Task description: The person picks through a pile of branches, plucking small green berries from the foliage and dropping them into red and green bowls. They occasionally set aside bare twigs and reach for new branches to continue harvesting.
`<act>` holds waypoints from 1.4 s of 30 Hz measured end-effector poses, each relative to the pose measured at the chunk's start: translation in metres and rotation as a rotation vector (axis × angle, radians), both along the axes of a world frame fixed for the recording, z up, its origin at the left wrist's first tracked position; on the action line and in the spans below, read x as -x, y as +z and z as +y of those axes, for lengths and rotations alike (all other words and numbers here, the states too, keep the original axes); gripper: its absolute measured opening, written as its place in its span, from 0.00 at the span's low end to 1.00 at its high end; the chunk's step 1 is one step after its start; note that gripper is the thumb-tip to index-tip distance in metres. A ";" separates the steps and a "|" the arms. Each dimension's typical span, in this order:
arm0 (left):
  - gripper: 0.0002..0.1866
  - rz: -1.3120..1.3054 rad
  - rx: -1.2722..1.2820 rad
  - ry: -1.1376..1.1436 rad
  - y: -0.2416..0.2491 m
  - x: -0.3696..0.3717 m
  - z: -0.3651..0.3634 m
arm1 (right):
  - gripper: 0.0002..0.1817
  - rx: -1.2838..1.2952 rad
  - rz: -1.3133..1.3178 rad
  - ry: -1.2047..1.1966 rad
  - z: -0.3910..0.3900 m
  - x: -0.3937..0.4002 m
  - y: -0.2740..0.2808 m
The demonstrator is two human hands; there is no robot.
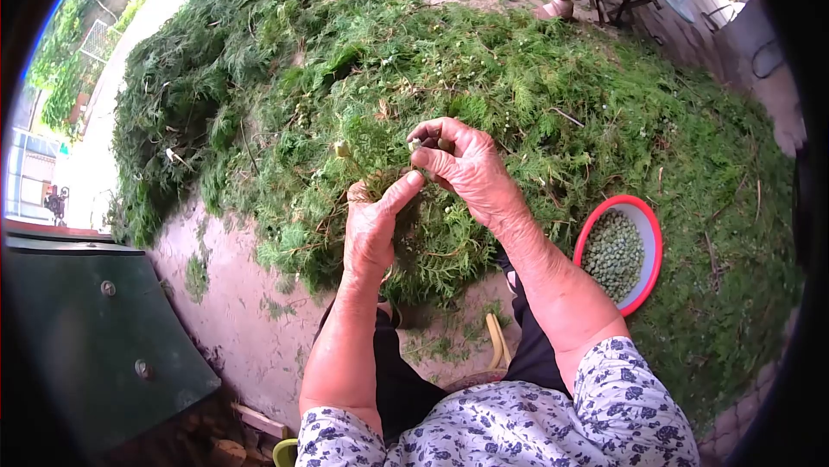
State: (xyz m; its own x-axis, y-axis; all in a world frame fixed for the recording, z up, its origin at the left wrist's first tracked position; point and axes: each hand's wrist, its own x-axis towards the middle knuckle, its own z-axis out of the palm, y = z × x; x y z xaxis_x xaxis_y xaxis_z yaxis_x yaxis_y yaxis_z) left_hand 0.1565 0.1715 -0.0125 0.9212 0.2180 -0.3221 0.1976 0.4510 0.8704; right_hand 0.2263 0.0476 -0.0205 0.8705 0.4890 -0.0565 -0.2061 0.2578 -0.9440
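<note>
My left hand [373, 224] is closed around a green conifer sprig [370, 146], whose feathery tip stands up above the fingers. A pale, round cone [343, 149] shows on the sprig's left side. Just to the right, my right hand [473, 169] is closed, with small green cones [415, 145] between its thumb and fingers. Both thumbs are close together, and part of the sprig's stem is hidden by the left hand. Beside my right forearm stands a white basin with a red rim [657, 273], holding many small green cones [611, 253].
A wide heap of cut conifer branches [285, 78] covers the ground ahead and to the right. At the upper right a person sits on a low stool [617, 3] near a fan [678, 3]. A dark green panel [104, 337] stands at the lower left.
</note>
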 end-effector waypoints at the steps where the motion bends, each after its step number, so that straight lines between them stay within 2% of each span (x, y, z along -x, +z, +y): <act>1: 0.09 0.000 -0.033 -0.014 0.001 0.000 0.001 | 0.15 0.050 0.001 -0.010 0.000 0.004 0.005; 5: 0.07 -0.025 -0.054 0.029 -0.007 0.000 -0.002 | 0.13 0.107 -0.063 -0.059 0.001 0.005 0.001; 7: 0.07 -0.034 0.005 0.031 -0.002 0.001 -0.003 | 0.12 -0.232 0.334 0.065 -0.003 0.004 -0.004; 8: 0.07 -0.044 0.064 0.033 -0.001 0.001 -0.003 | 0.12 -0.232 0.333 0.065 -0.003 0.003 -0.007; 10: 0.08 0.002 0.053 -0.012 -0.002 0.003 0.002 | 0.11 -0.495 0.512 0.052 -0.003 0.000 -0.015; 13: 0.10 -0.004 0.209 0.044 -0.005 0.002 0.004 | 0.11 -0.621 0.534 0.032 -0.006 -0.008 -0.019; 16: 0.10 -0.017 0.204 0.118 -0.010 -0.003 0.010 | 0.11 -0.711 0.587 0.025 -0.010 -0.013 -0.015; 18: 0.10 -0.009 0.170 0.117 -0.009 -0.004 0.015 | 0.09 -0.610 0.576 -0.027 -0.016 -0.013 -0.012; 19: 0.10 0.012 0.161 0.128 -0.009 -0.004 0.019 | 0.09 -0.640 0.545 0.019 -0.018 -0.017 -0.018; 21: 0.08 -0.005 0.046 0.186 -0.014 -0.008 0.028 | 0.09 -0.603 0.488 0.028 -0.023 -0.023 -0.018; 24: 0.12 0.061 -0.181 0.266 -0.007 -0.004 0.034 | 0.14 -0.502 0.530 0.049 -0.034 -0.033 -0.033; 25: 0.12 0.065 -0.174 0.267 -0.004 -0.004 0.034 | 0.16 -0.388 0.477 -0.053 -0.033 -0.033 -0.045; 28: 0.17 0.077 -0.143 0.320 -0.001 -0.003 0.039 | 0.07 -0.015 0.448 -0.152 -0.034 -0.024 -0.085; 30: 0.22 0.034 -0.132 0.284 -0.004 -0.004 0.046 | 0.06 0.482 0.320 -0.099 -0.041 -0.012 -0.132; 32: 0.25 0.074 -0.110 0.305 -0.008 -0.004 0.052 | 0.05 0.639 0.389 -0.128 -0.050 -0.001 -0.176; 34: 0.23 0.022 -0.147 0.381 -0.004 -0.002 0.052 | 0.07 0.642 0.394 -0.283 -0.046 0.010 -0.196; 35: 0.18 0.075 -0.137 0.419 0.004 -0.002 0.050 | 0.09 0.654 0.343 -0.243 -0.044 0.014 -0.208; 38: 0.16 0.014 -0.111 0.381 0.003 0.002 0.057 | 0.08 0.702 0.279 -0.270 -0.031 0.024 -0.243; 40: 0.16 0.050 -0.132 0.415 0.002 0.000 0.057 | 0.09 0.774 0.261 -0.380 -0.019 0.026 -0.270; 42: 0.16 0.031 -0.085 0.426 0.000 0.000 0.059 | 0.11 0.798 0.313 -0.349 -0.010 0.029 -0.284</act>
State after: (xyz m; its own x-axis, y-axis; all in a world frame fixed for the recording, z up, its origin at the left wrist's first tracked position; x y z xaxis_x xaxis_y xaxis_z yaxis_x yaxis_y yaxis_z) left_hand 0.1564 0.2304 -0.0120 0.7337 0.6034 -0.3125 0.0358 0.4249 0.9045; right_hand 0.1972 0.0371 -0.3041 0.8495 -0.0827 -0.5210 -0.5144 -0.3492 -0.7833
